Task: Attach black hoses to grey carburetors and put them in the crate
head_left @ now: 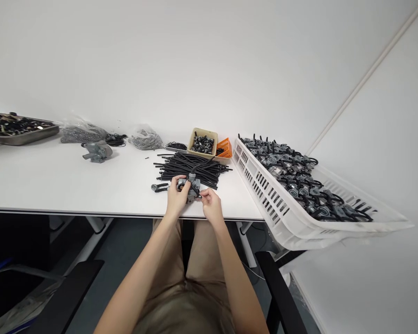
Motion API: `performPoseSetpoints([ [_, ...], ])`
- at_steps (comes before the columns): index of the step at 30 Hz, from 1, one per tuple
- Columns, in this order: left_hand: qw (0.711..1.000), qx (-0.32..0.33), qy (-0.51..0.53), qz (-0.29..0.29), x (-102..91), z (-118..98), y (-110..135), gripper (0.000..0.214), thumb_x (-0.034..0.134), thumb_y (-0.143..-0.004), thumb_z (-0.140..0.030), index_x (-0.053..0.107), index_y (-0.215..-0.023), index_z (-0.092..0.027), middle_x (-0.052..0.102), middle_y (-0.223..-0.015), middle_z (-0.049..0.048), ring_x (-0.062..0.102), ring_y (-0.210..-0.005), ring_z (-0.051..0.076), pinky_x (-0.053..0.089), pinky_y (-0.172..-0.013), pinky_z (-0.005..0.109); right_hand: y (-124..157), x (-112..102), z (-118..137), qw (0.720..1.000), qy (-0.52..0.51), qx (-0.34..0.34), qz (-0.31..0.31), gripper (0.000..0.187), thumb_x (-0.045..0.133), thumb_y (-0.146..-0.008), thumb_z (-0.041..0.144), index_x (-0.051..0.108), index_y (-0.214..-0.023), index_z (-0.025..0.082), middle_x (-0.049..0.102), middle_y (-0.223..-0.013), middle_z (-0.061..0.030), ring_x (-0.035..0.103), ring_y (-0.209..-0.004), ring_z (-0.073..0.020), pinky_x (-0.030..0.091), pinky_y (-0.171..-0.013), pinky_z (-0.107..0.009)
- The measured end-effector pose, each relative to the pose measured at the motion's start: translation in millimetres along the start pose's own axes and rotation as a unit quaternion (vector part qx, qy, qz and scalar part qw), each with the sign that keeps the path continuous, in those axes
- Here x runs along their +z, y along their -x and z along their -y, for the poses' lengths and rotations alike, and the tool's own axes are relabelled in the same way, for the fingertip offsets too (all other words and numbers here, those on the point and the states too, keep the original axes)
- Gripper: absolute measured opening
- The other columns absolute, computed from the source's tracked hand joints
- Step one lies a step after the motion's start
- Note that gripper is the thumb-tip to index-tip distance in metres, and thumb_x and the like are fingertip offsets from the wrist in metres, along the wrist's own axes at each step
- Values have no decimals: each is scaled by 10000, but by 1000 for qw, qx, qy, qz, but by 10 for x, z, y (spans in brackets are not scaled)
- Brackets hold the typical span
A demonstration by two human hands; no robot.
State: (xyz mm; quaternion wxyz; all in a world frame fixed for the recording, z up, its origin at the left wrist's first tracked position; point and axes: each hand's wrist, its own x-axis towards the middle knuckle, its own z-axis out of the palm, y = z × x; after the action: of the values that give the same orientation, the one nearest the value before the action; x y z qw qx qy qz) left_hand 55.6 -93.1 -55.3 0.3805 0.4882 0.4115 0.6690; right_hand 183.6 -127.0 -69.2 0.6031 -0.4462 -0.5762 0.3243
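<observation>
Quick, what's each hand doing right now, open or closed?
Left hand: closed, gripping a grey carburettor.
Right hand: pinched closed on a black hose at the carburettor.

Below the edge of the counter (90, 185), the person wears loose tan trousers (165, 243), softly creased over both thighs. Nearer the camera, at the bottom of the view, sits a muted khaki-brown top (184, 315), blurred and hard to make out. Above the trousers, the left forearm (142, 273) and right forearm (238, 283) are uncovered, and the left hand (177, 197) and right hand (212, 206) are bare.
</observation>
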Motion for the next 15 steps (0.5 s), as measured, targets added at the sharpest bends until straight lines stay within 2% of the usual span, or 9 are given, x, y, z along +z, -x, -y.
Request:
performPoseSetpoints([
  [6,1000,-18,-6,4,-5,-58,27,262,633,-782,-392,600,-980,-224,546,-718,-35,440,-523,91,349,-484,200,19,1,-13,997,66,-28,-41,78,497,-760,183,559,-781,224,586,-831,-21,580,-719,-169,487,-696,-307],
  [11,999,-32,10,22,-9,-54,13,275,641,-765,-374,603,-984,-213,544,-704,-36,453,-521,85,378,-493,190,25,30,13,989,121,-14,-85,119,468,-739,133,525,-780,230,586,-809,-19,551,-696,-174,452,-690,-307],
  [15,998,-44,34,35,-21,-62,14,306,652,-749,-381,610,-994,-201,563,-704,-32,485,-530,89,400,-494,185,39,60,37,985,143,-8,-93,110,459,-750,138,504,-793,230,585,-809,-17,554,-726,-179,454,-717,-313],
])
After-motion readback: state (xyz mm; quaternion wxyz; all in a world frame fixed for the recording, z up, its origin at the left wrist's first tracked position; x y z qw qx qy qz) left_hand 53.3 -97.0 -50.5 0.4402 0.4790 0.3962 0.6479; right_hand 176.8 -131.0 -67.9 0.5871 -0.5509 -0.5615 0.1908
